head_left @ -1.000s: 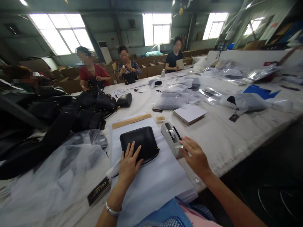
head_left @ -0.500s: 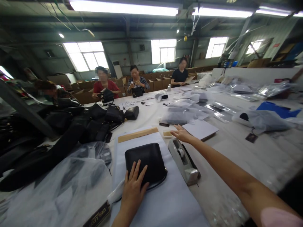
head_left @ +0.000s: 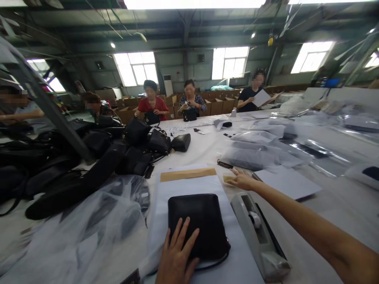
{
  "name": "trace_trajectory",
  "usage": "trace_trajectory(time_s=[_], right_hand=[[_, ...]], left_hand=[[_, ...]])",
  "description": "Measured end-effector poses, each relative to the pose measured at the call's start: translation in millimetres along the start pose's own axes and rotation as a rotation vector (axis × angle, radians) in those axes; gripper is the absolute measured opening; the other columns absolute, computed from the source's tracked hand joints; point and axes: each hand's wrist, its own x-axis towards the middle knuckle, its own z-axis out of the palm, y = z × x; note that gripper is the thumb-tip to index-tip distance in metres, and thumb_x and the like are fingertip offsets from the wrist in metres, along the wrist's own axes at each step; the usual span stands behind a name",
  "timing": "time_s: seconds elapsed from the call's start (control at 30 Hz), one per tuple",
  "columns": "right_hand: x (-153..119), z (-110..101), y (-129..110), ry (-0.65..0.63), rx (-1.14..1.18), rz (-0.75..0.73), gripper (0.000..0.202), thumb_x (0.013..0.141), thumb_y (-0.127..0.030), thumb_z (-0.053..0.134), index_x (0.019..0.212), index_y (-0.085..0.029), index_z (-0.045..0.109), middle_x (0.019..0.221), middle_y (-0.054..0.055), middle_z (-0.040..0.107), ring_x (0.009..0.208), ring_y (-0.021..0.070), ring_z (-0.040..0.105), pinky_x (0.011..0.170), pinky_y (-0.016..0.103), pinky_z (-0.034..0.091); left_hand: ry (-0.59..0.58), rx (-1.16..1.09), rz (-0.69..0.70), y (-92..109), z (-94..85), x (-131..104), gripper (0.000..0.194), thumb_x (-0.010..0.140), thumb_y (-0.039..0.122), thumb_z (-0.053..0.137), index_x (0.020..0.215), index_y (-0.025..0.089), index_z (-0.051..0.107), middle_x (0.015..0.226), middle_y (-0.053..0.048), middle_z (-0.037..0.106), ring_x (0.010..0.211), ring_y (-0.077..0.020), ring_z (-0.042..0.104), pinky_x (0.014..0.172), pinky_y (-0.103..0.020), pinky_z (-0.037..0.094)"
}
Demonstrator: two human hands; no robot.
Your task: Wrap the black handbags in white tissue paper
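While the left hand [head_left: 177, 254] lies flat with spread fingers on the black bag [head_left: 201, 217], which rests on white paper [head_left: 189, 188] on the desk [head_left: 204, 144], the right hand [head_left: 244, 180], well apart, has fingers outstretched at a small dish [head_left: 228, 180] beyond the tape dispenser [head_left: 263, 240]; whether they touch it, I cannot tell.

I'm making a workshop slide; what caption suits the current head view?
Left hand resting on a black handbag atop white sheets; right hand at a small dish beyond a tape dispenser.
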Motion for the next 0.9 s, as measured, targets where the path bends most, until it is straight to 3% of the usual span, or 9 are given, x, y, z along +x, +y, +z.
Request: trace_trajectory(time_s=[0.13,0.23,0.3,0.4,0.47,0.57,0.7,0.8,0.9], right_hand=[[17,-6,-32,0.078,0.13,-0.09,0.048,0.098,-0.049,0.038,0.113,-0.021,0.074,0.139,0.014,0.056,0.134,0.0337,0.044,0.111,0.052,0.034],[33,4,-71,-0.096,0.252,-0.184,0.053,0.096,-0.057,0.041,0.099,-0.019,0.077,0.098,0.011,0.075,0.091,0.023,0.069,0.084,0.035,0.056],[47,15,-95,-0.228,0.307,-0.226,0.055,0.093,-0.061,0.045,0.087,-0.017,0.078,0.076,0.007,0.075,0.066,0.0162,0.069,0.065,0.026,0.057],[73,29,-121,-0.281,0.325,-0.226,0.058,0.095,-0.059,0.043,0.078,-0.014,0.076,0.065,0.007,0.073,0.053,0.0127,0.065,0.056,0.022,0.054],[92,32,-130,-0.216,0.305,-0.207,0.054,0.097,-0.053,0.043,0.08,-0.014,0.075,0.071,0.008,0.075,0.057,0.0143,0.067,0.061,0.025,0.056],[113,32,-134,-0.06,0.236,-0.2,0.036,0.098,-0.039,0.047,0.1,-0.016,0.074,0.103,0.011,0.075,0.091,0.0217,0.071,0.085,0.032,0.054],[114,40,-137,0.044,0.106,-0.206,0.039,0.093,-0.028,0.052,0.129,-0.016,0.062,0.141,0.015,0.055,0.13,0.0291,0.051,0.109,0.04,0.037],[102,51,-142,0.085,0.023,-0.199,0.048,0.092,-0.029,0.054,0.137,-0.012,0.054,0.151,0.018,0.042,0.139,0.0335,0.038,0.115,0.047,0.028],[93,55,-148,0.121,-0.029,-0.202,0.042,0.095,-0.03,0.05,0.132,-0.013,0.059,0.146,0.017,0.049,0.138,0.0315,0.039,0.115,0.044,0.026]], left_hand=[[0.015,-0.004,0.024,3,0.7,0,0.085,0.077,0.012,0.064,0.152,0.033,0.029,0.16,-0.008,0.026,0.142,-0.034,0.034,0.103,-0.056,0.046],[0.042,-0.025,-0.039,5,5.6,-1,0.087,0.074,0.01,0.067,0.15,0.034,0.032,0.16,-0.006,0.026,0.143,-0.0343,0.033,0.106,-0.057,0.042],[0.058,-0.027,-0.051,6,10.4,-2,0.087,0.073,0.012,0.07,0.149,0.034,0.034,0.16,-0.006,0.027,0.142,-0.0352,0.033,0.106,-0.058,0.042],[0.073,-0.001,-0.027,5,18.4,-3,0.087,0.072,0.021,0.075,0.148,0.034,0.036,0.159,-0.008,0.03,0.14,-0.0366,0.037,0.103,-0.058,0.044],[0.083,0.014,-0.018,4,23.6,-3,0.087,0.071,0.026,0.077,0.148,0.035,0.037,0.158,-0.009,0.032,0.138,-0.0374,0.039,0.101,-0.059,0.046],[0.117,0.003,-0.024,2,31.7,-4,0.085,0.073,0.034,0.078,0.147,0.037,0.037,0.157,-0.008,0.035,0.137,-0.0383,0.042,0.1,-0.06,0.046],[0.185,0.003,0.029,-8,41.1,-6,0.079,0.08,0.049,0.07,0.149,0.037,0.034,0.155,-0.008,0.039,0.135,-0.036,0.045,0.099,-0.055,0.048],[0.218,0.067,0.144,-16,43.6,-6,0.077,0.084,0.056,0.063,0.151,0.032,0.033,0.153,-0.011,0.041,0.133,-0.0343,0.047,0.094,-0.048,0.053],[0.221,0.113,0.149,-18,43.1,-5,0.077,0.085,0.061,0.058,0.151,0.031,0.033,0.153,-0.012,0.042,0.133,-0.0346,0.047,0.091,-0.048,0.053]])
